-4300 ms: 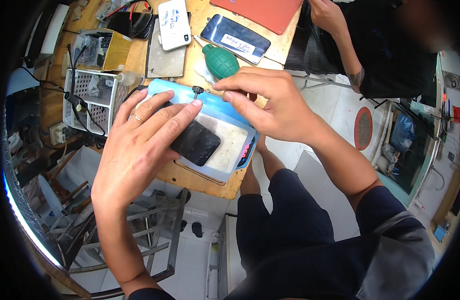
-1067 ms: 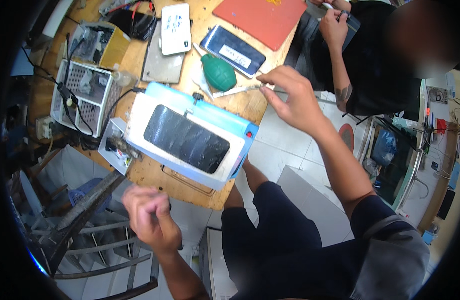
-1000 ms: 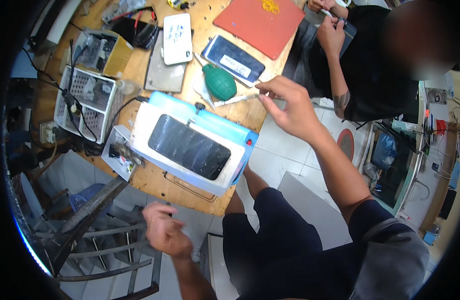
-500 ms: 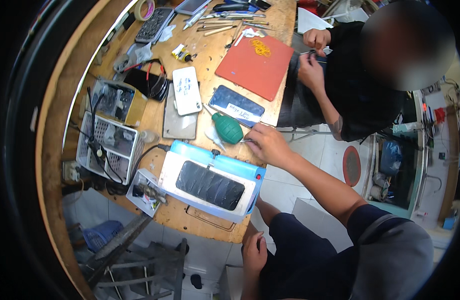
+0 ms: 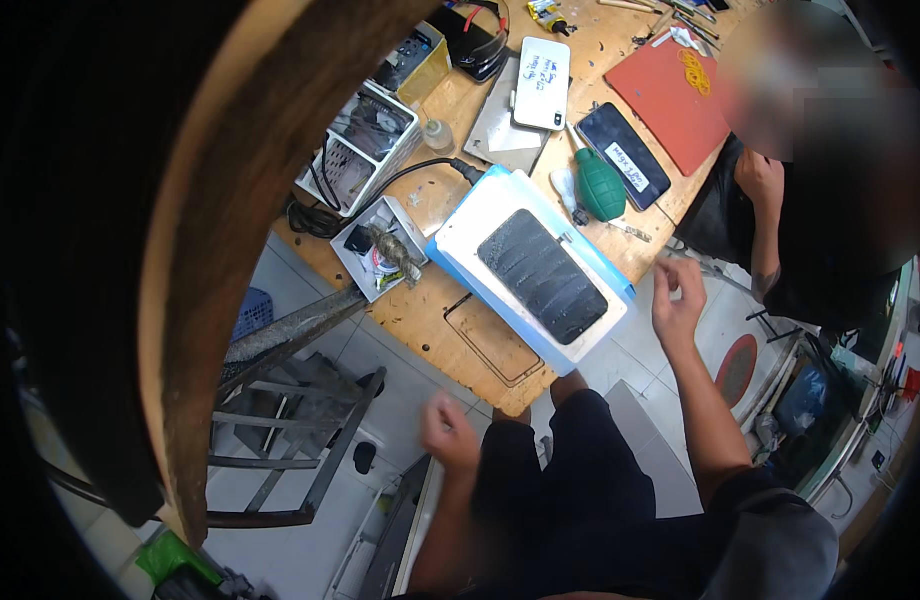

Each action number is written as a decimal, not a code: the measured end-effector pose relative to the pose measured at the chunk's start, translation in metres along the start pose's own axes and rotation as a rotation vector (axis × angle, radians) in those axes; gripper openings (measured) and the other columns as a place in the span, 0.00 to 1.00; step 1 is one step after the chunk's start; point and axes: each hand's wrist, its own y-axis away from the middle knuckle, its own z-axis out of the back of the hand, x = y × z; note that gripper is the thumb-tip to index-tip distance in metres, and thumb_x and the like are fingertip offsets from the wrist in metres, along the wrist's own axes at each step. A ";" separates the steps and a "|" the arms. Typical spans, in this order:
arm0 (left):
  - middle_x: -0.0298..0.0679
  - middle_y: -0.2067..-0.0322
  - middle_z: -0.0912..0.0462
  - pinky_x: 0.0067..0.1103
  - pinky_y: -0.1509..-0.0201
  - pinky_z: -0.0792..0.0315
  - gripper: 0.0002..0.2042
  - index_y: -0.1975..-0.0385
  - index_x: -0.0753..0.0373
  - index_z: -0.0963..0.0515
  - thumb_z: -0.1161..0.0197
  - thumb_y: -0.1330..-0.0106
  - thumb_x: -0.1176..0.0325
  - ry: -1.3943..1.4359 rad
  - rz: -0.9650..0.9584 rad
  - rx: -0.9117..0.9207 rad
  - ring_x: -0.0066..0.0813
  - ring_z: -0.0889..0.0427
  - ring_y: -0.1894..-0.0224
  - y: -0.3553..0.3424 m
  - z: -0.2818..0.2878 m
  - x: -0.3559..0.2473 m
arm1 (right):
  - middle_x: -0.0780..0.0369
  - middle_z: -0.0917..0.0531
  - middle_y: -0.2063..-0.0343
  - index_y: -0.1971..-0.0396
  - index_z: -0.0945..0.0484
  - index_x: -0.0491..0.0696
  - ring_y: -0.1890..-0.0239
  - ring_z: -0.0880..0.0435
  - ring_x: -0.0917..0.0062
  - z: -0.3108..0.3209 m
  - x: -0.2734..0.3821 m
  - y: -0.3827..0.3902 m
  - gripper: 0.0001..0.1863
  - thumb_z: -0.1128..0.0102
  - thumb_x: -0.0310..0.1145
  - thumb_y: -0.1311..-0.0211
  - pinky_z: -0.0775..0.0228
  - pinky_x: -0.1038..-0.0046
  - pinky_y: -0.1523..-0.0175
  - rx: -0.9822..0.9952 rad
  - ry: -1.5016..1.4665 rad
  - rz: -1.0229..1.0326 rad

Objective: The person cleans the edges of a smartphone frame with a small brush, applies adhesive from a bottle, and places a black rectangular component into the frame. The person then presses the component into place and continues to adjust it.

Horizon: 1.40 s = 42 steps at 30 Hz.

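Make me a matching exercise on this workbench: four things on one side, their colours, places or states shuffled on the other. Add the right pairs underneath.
Things
1. bulb blower
2. tangle of bands
3. white-backed phone
4. blue-and-white device

Colours, places, states
A. overlapping a flat grey panel
B. has a dark phone lying on its white top
C. green, beside a phone with a white label
D. yellow, lying on a red mat

Right pairs
1-C; 2-D; 3-A; 4-B
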 end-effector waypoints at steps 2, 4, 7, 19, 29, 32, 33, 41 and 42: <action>0.49 0.67 0.17 0.39 0.62 0.23 0.07 0.55 0.69 0.18 0.41 0.23 0.73 -0.072 -0.179 -0.083 0.51 0.15 0.65 -0.071 0.019 -0.038 | 0.59 0.17 0.73 0.63 0.14 0.38 0.73 0.20 0.79 0.007 -0.001 0.029 0.03 0.35 0.21 0.32 0.28 0.76 0.66 0.064 -0.067 -0.209; 0.52 0.63 0.18 0.42 0.57 0.24 0.07 0.54 0.70 0.19 0.42 0.24 0.76 -0.213 -0.360 -0.131 0.54 0.16 0.60 -0.141 0.021 -0.068 | 0.59 0.16 0.75 0.65 0.14 0.38 0.75 0.19 0.80 0.013 0.002 0.062 0.07 0.37 0.25 0.28 0.28 0.76 0.67 0.155 -0.203 -0.544; 0.51 0.55 0.21 0.40 0.51 0.21 0.07 0.54 0.69 0.18 0.39 0.27 0.75 -0.591 -0.326 0.020 0.53 0.17 0.51 -0.219 0.000 -0.098 | 0.59 0.15 0.76 0.64 0.14 0.38 0.76 0.17 0.80 0.012 0.010 0.105 0.11 0.39 0.29 0.25 0.26 0.75 0.67 0.244 -0.242 -0.466; 0.54 0.53 0.17 0.44 0.48 0.20 0.13 0.53 0.65 0.17 0.30 0.34 0.68 -0.966 -0.114 0.067 0.58 0.16 0.49 -0.257 -0.020 -0.096 | 0.56 0.16 0.74 0.63 0.15 0.41 0.76 0.18 0.71 0.019 0.025 0.158 0.05 0.35 0.27 0.30 0.27 0.72 0.68 0.401 -0.361 -0.423; 0.59 0.59 0.13 0.45 0.53 0.23 0.11 0.50 0.66 0.17 0.44 0.24 0.73 -0.456 -0.306 -0.246 0.63 0.15 0.59 -0.218 0.050 -0.150 | 0.58 0.15 0.73 0.57 0.15 0.38 0.75 0.18 0.78 0.052 0.009 0.070 0.07 0.37 0.22 0.31 0.26 0.76 0.68 0.056 -0.360 -0.373; 0.60 0.57 0.14 0.45 0.52 0.25 0.10 0.50 0.68 0.18 0.43 0.24 0.72 -0.587 -0.256 -0.091 0.62 0.15 0.56 -0.221 0.043 -0.159 | 0.57 0.14 0.70 0.54 0.16 0.37 0.72 0.17 0.78 0.057 0.031 0.022 0.08 0.37 0.21 0.30 0.27 0.77 0.66 0.025 -0.421 -0.204; 0.59 0.57 0.14 0.45 0.52 0.26 0.09 0.53 0.68 0.19 0.43 0.25 0.71 -0.651 -0.402 -0.081 0.62 0.16 0.54 -0.223 0.038 -0.162 | 0.57 0.14 0.68 0.53 0.16 0.37 0.71 0.16 0.78 0.059 0.042 0.009 0.08 0.38 0.21 0.29 0.27 0.78 0.65 0.039 -0.454 -0.154; 0.49 0.60 0.14 0.30 0.65 0.22 0.07 0.55 0.70 0.19 0.43 0.22 0.74 -0.364 -0.239 -0.144 0.36 0.16 0.73 -0.207 0.066 -0.164 | 0.59 0.17 0.75 0.56 0.14 0.38 0.78 0.20 0.78 0.060 0.116 -0.038 0.10 0.34 0.17 0.37 0.31 0.77 0.72 -0.001 -0.559 0.134; 0.47 0.60 0.15 0.26 0.67 0.22 0.07 0.54 0.70 0.19 0.43 0.22 0.76 -0.181 -0.243 -0.167 0.30 0.17 0.74 -0.199 0.068 -0.168 | 0.58 0.16 0.73 0.55 0.15 0.37 0.75 0.18 0.76 0.060 0.126 -0.040 0.10 0.35 0.18 0.36 0.29 0.77 0.70 0.083 -0.569 0.113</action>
